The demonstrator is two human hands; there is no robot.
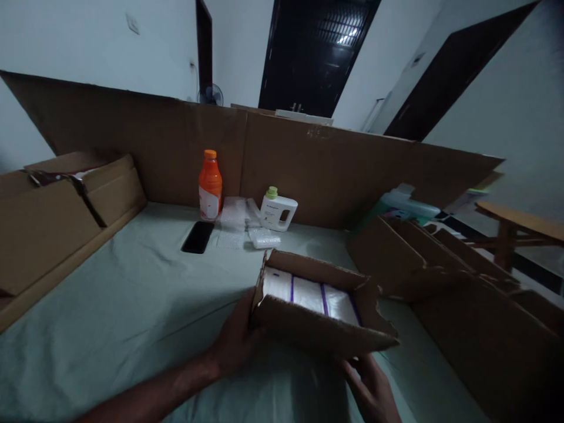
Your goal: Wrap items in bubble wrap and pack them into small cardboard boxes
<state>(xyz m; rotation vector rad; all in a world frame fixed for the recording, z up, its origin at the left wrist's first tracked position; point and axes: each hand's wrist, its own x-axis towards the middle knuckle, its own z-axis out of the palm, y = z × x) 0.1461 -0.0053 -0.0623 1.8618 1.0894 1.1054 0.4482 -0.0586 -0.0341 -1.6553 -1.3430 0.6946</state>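
A cardboard box (317, 329) with its top open is held tilted above the green cloth. Inside lie white packs (308, 294) with purple edges, side by side. My left hand (238, 329) grips the box at its left end, the fingers partly hidden behind it. Under the near right part of the box, my right hand (370, 385) supports the lower edge, with its fingertips out of sight beneath the cardboard. Beyond the box, a white jug with a green cap (277, 210) stands beside bubble wrap (233, 220).
An orange bottle (210, 188) and a black phone (198, 237) are farther back on the green cloth (145, 288). Cardboard boxes flank the cloth at left (53, 229) and right (396, 258). A tall cardboard panel (291, 164) closes off the back.
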